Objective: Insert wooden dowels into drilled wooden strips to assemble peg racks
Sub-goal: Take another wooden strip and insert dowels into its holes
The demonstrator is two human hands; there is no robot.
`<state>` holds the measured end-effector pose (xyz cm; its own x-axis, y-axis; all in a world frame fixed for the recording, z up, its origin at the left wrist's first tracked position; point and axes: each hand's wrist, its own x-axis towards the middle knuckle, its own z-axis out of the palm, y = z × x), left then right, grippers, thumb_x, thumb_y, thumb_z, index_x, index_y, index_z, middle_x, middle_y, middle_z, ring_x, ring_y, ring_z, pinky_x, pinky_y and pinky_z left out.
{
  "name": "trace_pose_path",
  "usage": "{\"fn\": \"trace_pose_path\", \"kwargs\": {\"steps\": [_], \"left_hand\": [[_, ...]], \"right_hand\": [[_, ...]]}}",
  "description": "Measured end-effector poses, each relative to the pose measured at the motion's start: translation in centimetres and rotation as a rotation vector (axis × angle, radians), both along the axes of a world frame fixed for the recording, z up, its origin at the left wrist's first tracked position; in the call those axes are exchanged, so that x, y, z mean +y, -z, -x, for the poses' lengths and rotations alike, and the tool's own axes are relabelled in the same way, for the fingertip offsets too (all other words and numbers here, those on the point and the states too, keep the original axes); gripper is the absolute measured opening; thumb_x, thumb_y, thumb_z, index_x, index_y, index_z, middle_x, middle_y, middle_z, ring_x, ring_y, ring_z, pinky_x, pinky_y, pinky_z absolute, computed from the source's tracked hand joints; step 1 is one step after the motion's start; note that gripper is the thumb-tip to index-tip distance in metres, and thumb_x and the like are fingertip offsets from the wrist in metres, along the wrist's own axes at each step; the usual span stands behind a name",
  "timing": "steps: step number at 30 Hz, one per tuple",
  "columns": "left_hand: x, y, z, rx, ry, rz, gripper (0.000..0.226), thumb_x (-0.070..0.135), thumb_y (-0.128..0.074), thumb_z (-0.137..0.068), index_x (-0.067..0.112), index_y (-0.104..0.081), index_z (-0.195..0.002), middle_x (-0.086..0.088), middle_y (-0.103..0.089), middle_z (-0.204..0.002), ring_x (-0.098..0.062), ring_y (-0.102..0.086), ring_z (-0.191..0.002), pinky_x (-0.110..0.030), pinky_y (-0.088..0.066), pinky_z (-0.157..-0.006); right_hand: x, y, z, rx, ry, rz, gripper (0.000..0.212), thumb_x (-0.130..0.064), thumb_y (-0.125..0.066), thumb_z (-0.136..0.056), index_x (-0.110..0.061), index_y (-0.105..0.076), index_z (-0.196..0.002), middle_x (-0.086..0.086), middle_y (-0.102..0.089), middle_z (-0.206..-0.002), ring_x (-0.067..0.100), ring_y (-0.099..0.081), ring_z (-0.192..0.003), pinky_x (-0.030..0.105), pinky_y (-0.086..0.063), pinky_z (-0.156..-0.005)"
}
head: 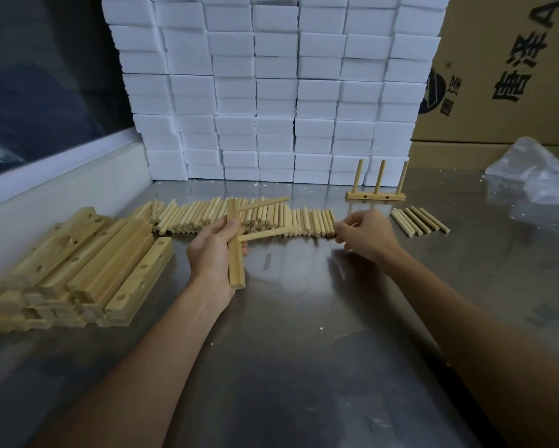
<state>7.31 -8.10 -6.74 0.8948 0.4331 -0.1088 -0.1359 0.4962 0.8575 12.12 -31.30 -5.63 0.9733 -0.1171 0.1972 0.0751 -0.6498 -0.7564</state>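
1. Wooden strip (236,250): held above the metal table (304,318), roughly on end, long axis running away from the viewer. Two dowels are seated in it and project to the right: upper dowel (265,203) near the far end, lower dowel (265,235) near the middle.
2. Left hand (211,253): fingers and thumb curled round the strip at mid-length, a full holding grip.
3. Right hand (367,234): at the right end of the dowel row (239,218), fingertips bent down onto the end dowels (whether one is actually pinched cannot be told; the fingers hide the contact).
4. Dowel row: loose dowels lying side by side on the table, behind and between the two hands.
5. Small dowel group (418,221): several loose dowels lying apart to the right of the right hand.
6. Finished rack (375,195): strip flat on the table with three dowels upright, behind the right hand, just before the foam.
7. Strip stack (87,270): drilled strips piled at the left of the table.
8. Surroundings: white foam blocks (271,92) stacked as a wall at the rear; cardboard box (504,76) and clear plastic sheet (536,176) at right.
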Motion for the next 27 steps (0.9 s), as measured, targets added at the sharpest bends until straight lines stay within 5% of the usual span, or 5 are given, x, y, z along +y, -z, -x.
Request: {"fn": "trace_pose_path", "kwargs": {"steps": [7,13,17,22,27], "left_hand": [[0.1,-0.1,0.1,0.001,0.019,-0.025,0.011,0.009,-0.07,-0.089,0.017,-0.07,-0.095,-0.006,-0.07,-0.076,-0.016,-0.057,-0.049,-0.022,-0.049,-0.046],[0.1,0.0,0.0,-0.006,0.031,-0.039,0.014,0.009,-0.069,-0.089,0.015,-0.07,-0.102,-0.008,-0.07,-0.082,-0.015,-0.059,-0.052,-0.023,-0.051,-0.049],[0.2,0.1,-0.1,-0.005,0.034,-0.036,0.013,0.009,-0.07,-0.089,0.016,-0.07,-0.099,-0.008,-0.07,-0.082,-0.014,-0.059,-0.051,-0.023,-0.051,-0.049],[0.2,0.2,-0.2,-0.011,0.026,-0.027,0.011,0.008,-0.07,-0.088,0.018,-0.07,-0.093,-0.007,-0.069,-0.078,-0.014,-0.058,-0.049,-0.024,-0.05,-0.048],[0.2,0.2,-0.2,-0.016,0.022,-0.018,0.013,0.006,-0.07,-0.088,0.018,-0.07,-0.094,-0.007,-0.069,-0.076,-0.014,-0.059,-0.049,-0.024,-0.05,-0.049]], "right_hand": [[1.1,0.4,-3.9,0.068,0.184,0.163,0.022,-0.029,-0.061,-0.092,-0.012,-0.063,-0.078,0.003,-0.054,-0.065,0.014,-0.048,-0.057,0.025,-0.039,-0.052],[0.4,0.1,-5.3,0.127,0.247,0.294,0.01,-0.019,-0.067,-0.086,-0.012,-0.066,-0.093,0.003,-0.065,-0.074,0.016,-0.062,-0.062,0.023,-0.042,-0.047],[0.1,0.1,-5.5,0.134,0.227,0.283,0.017,-0.02,-0.067,-0.086,-0.008,-0.067,-0.098,0.008,-0.068,-0.088,0.023,-0.065,-0.079,0.029,-0.047,-0.06],[-0.2,-0.1,-4.1,-0.097,0.295,0.198,0.022,-0.02,-0.062,-0.09,-0.005,-0.068,-0.076,0.004,-0.062,-0.065,0.019,-0.057,-0.058,0.026,-0.046,-0.052],[-0.1,-2.3,-1.2,-0.368,0.268,0.002,0.019,-0.03,-0.065,-0.093,-0.012,-0.069,-0.089,-0.002,-0.068,-0.077,0.011,-0.064,-0.072,0.03,-0.053,-0.068]]}}
